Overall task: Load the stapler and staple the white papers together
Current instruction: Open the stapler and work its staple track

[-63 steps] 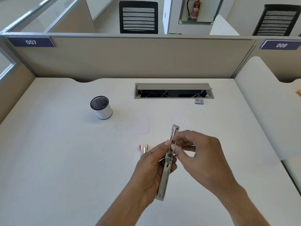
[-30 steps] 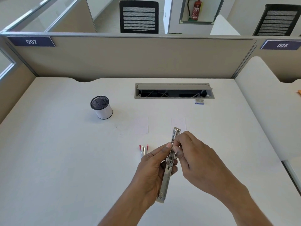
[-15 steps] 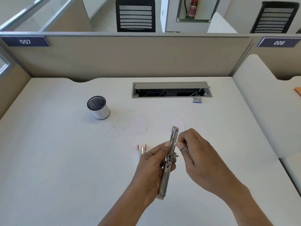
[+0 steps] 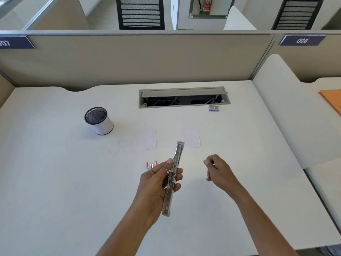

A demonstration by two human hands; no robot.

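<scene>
My left hand [image 4: 156,182] grips the metal stapler [image 4: 174,174], opened out flat and long, above the desk with its tip pointing away from me. My right hand [image 4: 216,169] is to the right of the stapler, apart from it, with fingertips pinching a tiny grey piece [image 4: 204,161], probably staples. Two small white papers lie flat on the desk beyond the stapler: one [image 4: 147,139] to the left, one [image 4: 191,138] to the right, its near corner partly hidden by the stapler's tip. A small blue staple box [image 4: 214,108] sits near the cable slot.
A red-and-metal staple remover [image 4: 151,165] lies left of my left hand. A white mesh-topped pen cup [image 4: 98,120] stands at the back left. An open grey cable slot [image 4: 184,97] runs along the back, under the beige partition. An orange folder [image 4: 332,100] lies on the neighbouring desk.
My right hand has pulled away from the stapler to the right, still pinching a small piece. My left hand keeps the stapler where it was. The camera has tilted slightly down.
</scene>
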